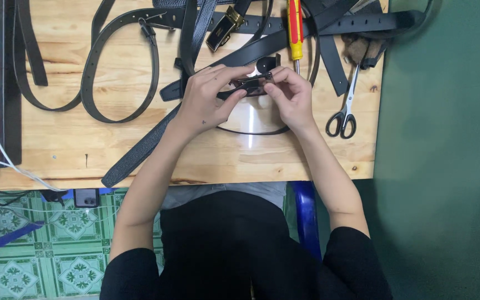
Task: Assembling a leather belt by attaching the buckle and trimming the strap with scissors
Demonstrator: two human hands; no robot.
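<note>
Both hands meet over the counter (206,150): my left hand (206,103) and right hand (291,97) pinch a dark belt buckle (254,84) between them — fitting stage, I judge. Screwdriver (295,28) lies just beyond, scissors (345,108) right — steady alignment needed next.

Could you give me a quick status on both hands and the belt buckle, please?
Left hand and right hand both pinching the belt buckle over the wooden table. Screwdriver just behind, scissors to the right; neither touching.

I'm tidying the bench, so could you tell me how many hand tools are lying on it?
2: a screwdriver at the top edge, and scissors right of the right hand. Belts may hide others.
</note>
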